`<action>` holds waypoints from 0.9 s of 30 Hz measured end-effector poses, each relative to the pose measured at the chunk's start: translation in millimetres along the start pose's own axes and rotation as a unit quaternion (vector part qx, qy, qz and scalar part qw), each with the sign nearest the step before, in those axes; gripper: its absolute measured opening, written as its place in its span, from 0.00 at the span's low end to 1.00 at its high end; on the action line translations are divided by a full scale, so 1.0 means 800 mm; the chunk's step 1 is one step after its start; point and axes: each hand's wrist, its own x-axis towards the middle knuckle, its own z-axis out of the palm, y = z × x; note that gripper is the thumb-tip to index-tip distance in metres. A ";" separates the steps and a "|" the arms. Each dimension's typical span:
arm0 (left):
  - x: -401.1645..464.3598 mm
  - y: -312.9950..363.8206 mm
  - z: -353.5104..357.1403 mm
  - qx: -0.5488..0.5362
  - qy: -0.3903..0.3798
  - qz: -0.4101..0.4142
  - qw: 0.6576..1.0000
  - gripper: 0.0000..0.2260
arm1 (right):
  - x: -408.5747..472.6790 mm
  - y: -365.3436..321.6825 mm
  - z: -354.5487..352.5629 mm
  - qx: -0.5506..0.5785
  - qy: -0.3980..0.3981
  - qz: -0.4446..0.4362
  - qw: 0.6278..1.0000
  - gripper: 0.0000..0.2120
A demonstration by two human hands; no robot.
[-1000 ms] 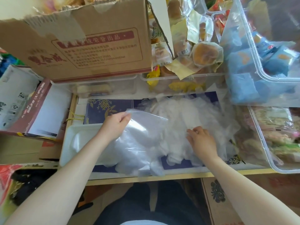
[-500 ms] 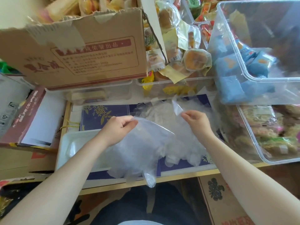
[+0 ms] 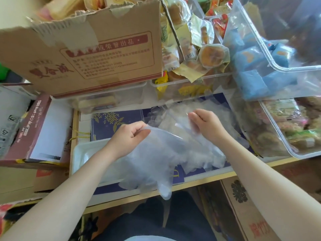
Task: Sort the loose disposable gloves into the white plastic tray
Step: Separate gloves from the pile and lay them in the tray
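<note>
Your left hand [image 3: 127, 138] pinches a clear disposable glove [image 3: 156, 164] by its cuff — it hangs over the white plastic tray [image 3: 81, 153] at the table's [image 3: 191, 185] near edge. Your right hand [image 3: 206, 124], fingers curled, pinches film from the loose glove pile [image 3: 175, 115] — just beyond.
</note>
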 end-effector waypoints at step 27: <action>0.019 0.009 -0.017 -0.226 0.122 -0.143 0.956 0.08 | 0.025 0.042 -0.007 0.012 0.194 0.195 0.961 0.10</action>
